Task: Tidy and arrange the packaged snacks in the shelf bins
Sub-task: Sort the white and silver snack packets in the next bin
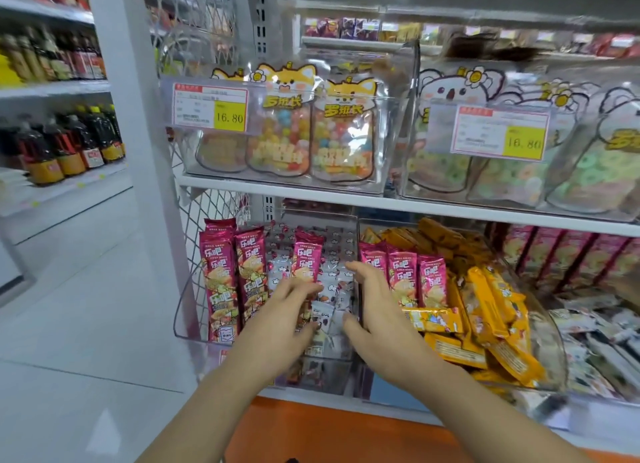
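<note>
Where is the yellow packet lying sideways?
Head view, right of centre: the yellow packet lies just right of the right hand, below three upright pink packets.

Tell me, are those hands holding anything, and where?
Nothing, it seems: left hand and right hand reach open, fingers straight, over the small white snack packets in the clear plastic bin.

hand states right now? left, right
Left hand: open, fingers reaching into the small white packets, nothing gripped.
Right hand: open, fingers straight beside the same packets, nothing gripped.
</note>
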`<state>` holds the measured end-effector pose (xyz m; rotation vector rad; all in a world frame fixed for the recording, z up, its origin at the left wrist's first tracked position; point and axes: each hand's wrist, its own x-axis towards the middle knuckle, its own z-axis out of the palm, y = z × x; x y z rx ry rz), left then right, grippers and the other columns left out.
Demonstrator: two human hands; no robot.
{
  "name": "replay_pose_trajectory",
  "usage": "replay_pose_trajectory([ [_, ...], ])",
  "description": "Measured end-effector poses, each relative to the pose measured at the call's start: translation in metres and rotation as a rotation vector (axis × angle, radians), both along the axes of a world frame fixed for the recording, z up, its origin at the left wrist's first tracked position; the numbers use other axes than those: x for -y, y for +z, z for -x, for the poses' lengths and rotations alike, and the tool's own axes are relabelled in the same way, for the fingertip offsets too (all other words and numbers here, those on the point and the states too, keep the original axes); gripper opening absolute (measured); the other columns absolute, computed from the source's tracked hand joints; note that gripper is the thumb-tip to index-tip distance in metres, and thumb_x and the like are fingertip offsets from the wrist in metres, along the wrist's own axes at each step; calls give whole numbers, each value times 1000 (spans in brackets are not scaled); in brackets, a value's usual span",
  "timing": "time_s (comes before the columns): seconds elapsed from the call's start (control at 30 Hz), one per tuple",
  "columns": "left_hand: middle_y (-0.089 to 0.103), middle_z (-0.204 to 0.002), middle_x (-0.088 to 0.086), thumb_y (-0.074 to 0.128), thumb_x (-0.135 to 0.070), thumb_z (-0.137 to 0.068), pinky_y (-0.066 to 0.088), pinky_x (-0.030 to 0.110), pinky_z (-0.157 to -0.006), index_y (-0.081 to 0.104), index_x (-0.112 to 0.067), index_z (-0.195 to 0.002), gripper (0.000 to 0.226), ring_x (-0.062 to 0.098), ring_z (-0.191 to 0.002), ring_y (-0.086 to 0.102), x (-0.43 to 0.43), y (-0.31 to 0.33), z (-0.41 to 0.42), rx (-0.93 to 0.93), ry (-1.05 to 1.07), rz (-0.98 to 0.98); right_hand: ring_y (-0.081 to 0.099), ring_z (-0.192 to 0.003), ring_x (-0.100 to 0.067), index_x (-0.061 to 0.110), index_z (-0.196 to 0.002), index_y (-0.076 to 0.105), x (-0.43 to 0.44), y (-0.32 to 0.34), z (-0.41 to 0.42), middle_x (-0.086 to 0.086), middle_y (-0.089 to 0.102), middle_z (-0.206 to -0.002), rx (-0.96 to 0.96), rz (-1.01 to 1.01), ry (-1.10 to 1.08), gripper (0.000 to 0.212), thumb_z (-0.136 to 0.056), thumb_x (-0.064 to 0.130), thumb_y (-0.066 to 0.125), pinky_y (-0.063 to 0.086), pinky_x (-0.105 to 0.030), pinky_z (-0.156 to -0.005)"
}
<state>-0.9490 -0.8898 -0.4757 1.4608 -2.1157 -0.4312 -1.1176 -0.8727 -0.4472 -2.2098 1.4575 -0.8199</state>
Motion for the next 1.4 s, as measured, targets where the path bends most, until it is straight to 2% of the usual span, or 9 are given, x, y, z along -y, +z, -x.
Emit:
replay_pose_trajectory([
  [0.17,42,-119,-21,52,-25,-93,46,24,-83,53,-32,-123,31,-1,-97,50,-10,12,22,-54,-17,203,44,-115,0,38,-138,29,-18,6,34,26,32,-128,-64,127,32,50,-94,24,50,37,-17,-99],
  [0.3,48,-112,-19,50,-26,-93,46,28,-83,58,-31,-117,26,0,-98,49,-17,22,60,-96,-109,309,39,-117,9,34,-131,43,-32,9,70,22,43,-124,-72,247,49,42,-93,22,53,32,-8,-97],
  [0.5,54,-109,-15,42,-31,-90,51,37,-77,60,-29,-109,27,6,-96,54,-25,22,133,-117,-235,406,46,-105,9,28,-119,53,-53,6,148,19,51,-112,-62,381,-109,31,-89,20,54,37,-8,-90],
  [0.63,55,-108,-14,39,-33,-90,47,34,-85,62,-29,-107,29,9,-98,55,-31,21,175,-55,-263,432,52,-95,-1,24,-116,57,-63,-2,207,14,55,-106,-24,389,-258,27,-89,18,55,39,-11,-80],
  [0.8,56,-109,-13,41,-32,-90,33,28,-95,63,-30,-109,29,6,-105,47,-30,18,214,47,-307,472,46,-115,-15,23,-137,39,-52,-21,281,3,43,-135,-169,60,-489,49,-91,23,58,40,-27,-92],
  [1.0,58,-117,-12,52,-32,-86,37,38,-100,61,-32,-116,31,10,-110,51,-16,15,241,277,-338,439,23,-138,-25,29,-148,14,-4,-28,312,-3,22,-153,-613,-109,-367,81,-84,39,63,25,-36,-110],
  [1.1,57,-118,-14,51,-34,-87,31,38,-103,60,-34,-117,32,9,-112,51,-10,14,243,337,-338,427,12,-142,-29,34,-149,4,19,-26,316,-2,13,-156,-715,-252,-323,97,-78,50,67,18,-48,-113],
  [1.27,54,-120,-18,44,-38,-88,26,40,-107,59,-37,-118,33,7,-114,51,0,15,242,328,-352,356,12,-141,-35,36,-148,5,44,-31,320,-3,13,-156,-849,-364,-264,106,-69,57,72,20,-57,-111],
  [1.4,55,-116,-20,37,-41,-89,24,37,-107,59,-38,-115,34,5,-109,53,1,15,244,328,-349,365,28,-134,-37,28,-146,19,54,-35,322,-9,34,-148,-909,-287,-224,102,-66,60,72,25,-51,-112],
])
